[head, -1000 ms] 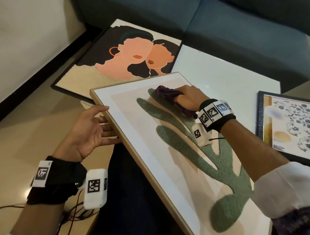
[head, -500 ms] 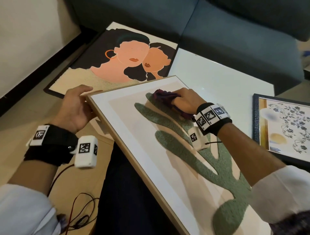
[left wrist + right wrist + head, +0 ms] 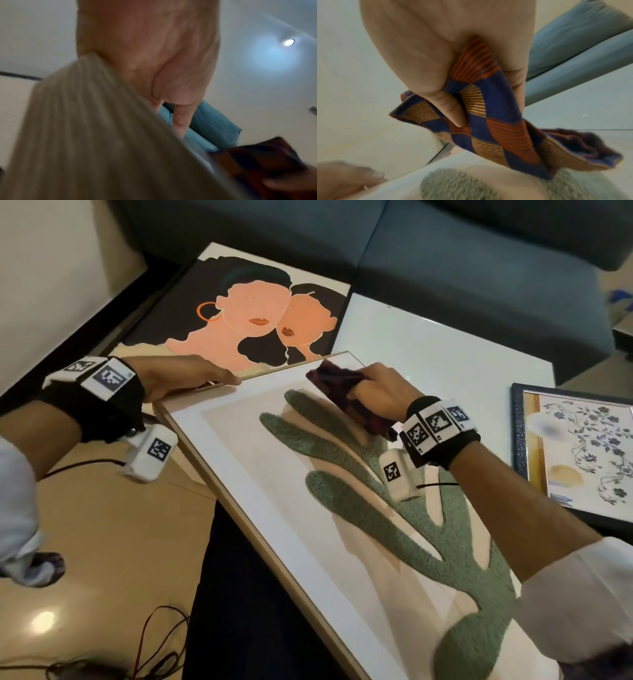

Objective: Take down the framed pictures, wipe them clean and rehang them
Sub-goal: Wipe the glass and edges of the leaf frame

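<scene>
A large picture [image 3: 246,474] with a green plant shape and a pale wooden frame lies tilted across my lap. My right hand [image 3: 380,395] grips a folded blue-and-orange cloth [image 3: 337,385] and presses it on the glass near the picture's top corner. In the right wrist view the thumb [image 3: 452,112] and fingers curl round the cloth [image 3: 496,128]. My left hand [image 3: 185,374] rests on the frame's top-left corner, fingers stretched along the top edge. The left wrist view shows its palm [image 3: 145,47] behind the blurred frame edge [image 3: 85,135].
A picture of two faces [image 3: 246,316] lies on the floor against the blue sofa [image 3: 445,244]. A white table [image 3: 445,361] stands behind the lap picture. A dark-framed floral picture [image 3: 582,453] lies at the right. Red and black cables [image 3: 154,645] trail on the floor.
My left hand has moved from the frame's left side up over the corner and now lies along the top edge. The right hand with the cloth has shifted slightly toward the top corner.
</scene>
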Demonstrator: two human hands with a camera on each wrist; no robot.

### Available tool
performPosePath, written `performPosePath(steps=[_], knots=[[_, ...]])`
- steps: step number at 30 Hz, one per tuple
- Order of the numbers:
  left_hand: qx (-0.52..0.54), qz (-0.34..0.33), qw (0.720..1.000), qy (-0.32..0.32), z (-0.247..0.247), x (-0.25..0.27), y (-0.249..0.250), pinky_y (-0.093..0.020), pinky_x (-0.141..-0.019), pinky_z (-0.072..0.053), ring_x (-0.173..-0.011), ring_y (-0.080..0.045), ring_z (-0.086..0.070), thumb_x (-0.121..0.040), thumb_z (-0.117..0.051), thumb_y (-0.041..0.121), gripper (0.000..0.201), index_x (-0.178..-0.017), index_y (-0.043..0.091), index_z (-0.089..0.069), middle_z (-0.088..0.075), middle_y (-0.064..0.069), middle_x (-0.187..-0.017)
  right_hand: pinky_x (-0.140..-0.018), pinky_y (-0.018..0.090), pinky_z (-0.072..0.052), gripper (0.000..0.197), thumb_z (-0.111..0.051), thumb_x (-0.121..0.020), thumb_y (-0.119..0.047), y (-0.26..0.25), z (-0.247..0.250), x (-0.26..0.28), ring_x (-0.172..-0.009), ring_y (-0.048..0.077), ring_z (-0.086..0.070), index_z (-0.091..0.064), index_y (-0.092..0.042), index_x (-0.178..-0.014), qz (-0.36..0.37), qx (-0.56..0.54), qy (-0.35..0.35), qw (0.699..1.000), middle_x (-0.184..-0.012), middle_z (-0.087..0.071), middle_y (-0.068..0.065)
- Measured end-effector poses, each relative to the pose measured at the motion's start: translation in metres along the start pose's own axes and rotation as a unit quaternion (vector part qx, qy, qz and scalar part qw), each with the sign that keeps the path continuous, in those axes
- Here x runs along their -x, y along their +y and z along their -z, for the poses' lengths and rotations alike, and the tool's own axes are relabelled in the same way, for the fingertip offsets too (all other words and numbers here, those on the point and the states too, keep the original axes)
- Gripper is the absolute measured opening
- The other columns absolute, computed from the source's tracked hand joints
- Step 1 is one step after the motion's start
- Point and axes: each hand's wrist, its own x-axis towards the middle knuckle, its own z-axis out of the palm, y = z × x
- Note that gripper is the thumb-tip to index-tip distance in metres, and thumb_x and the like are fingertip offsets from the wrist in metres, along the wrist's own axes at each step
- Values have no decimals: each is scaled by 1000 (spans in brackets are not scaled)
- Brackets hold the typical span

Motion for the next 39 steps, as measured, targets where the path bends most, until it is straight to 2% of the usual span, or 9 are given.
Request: performPosePath(steps=[3,7,10,23,29,31,34,37,39], knots=[[-1,23,1000,-21,-6,0,7,-33,-51,-60,-66,-28,-78,-103,-62,43,32,-115,14,-70,-81,-12,-93,-84,36,-53,20,-55,-94,-17,0,17,-8,-89,23,-64,-63,-15,-112,-26,-56,51,997,-99,-67,6],[-44,-16,999,-3,-7,-8,-3,-41,-77,-61,-89,-44,-76,-102,-64,44,47,-115,0,-75,-80,-20,-102,-80,36,-57,15,-58,-91,-18,-5,19,-14,-86,27,-68,-65,-13,-103,-49,-57,21,997,-96,-71,10],[-44,-50,998,8,-10,-6,-12,-46,-85,-60,-98,-51,-74,-99,-66,45,49,-108,-1,-78,-79,-23,-101,-80,36,-56,18,-53,-93,-20,-11,1,-10,-88,27,-67,-66,-15,-104,-33,4,-12,999,-96,-69,10],[-37,-85,995,21,-15,1,-18,-57,-100,-55,-102,-47,-74,-98,-69,43,43,-107,2,-80,-79,-20,-104,-87,43,-56,28,-48,-97,-23,-7,-23,9,-91,27,-64,-66,-13,-117,-26,39,-21,999,-96,-67,9],[-24,-70,997,19,-14,0,-15,-53,-92,-58,-96,-50,-74,-95,-70,45,46,-104,1,-80,-79,-22,-97,-87,40,-55,28,-47,-96,-21,-12,-15,0,-95,30,-64,-63,-9,-114,-36,49,-40,997,-103,-66,12],[-21,-71,997,13,-14,2,-15,-50,-89,-59,-94,-48,-75,-81,-78,60,60,-101,3,-81,-80,-20,-96,-81,38,-54,23,-47,-95,-21,-5,-17,7,-90,30,-64,-64,-9,-106,-24,73,-56,995,-96,-66,12],[-23,-67,997,-5,-13,0,-17,-51,-88,-61,-87,-44,-77,-32,-84,87,103,-98,8,-83,-81,-16,-93,-83,39,-55,24,-46,-97,-21,-4,-19,5,-92,29,-64,-65,-11,-109,-19,70,-52,996,-98,-67,10],[-21,-69,997,7,-15,-1,-14,-49,-88,-60,-89,-46,-76,-78,-78,61,62,-103,5,-82,-81,-18,-93,-87,39,-54,30,-47,-98,-20,-12,-19,-12,-95,29,-64,-65,-11,-120,-11,52,-24,998,-104,-68,13],[-24,-80,996,31,-14,-3,-13,-46,-86,-59,-90,-47,-76,-95,-71,43,41,-101,4,-81,-80,-19,-90,-86,38,-54,31,-47,-99,-20,-15,-21,-17,-95,29,-64,-66,-11,-121,12,73,-25,997,-104,-69,12]])
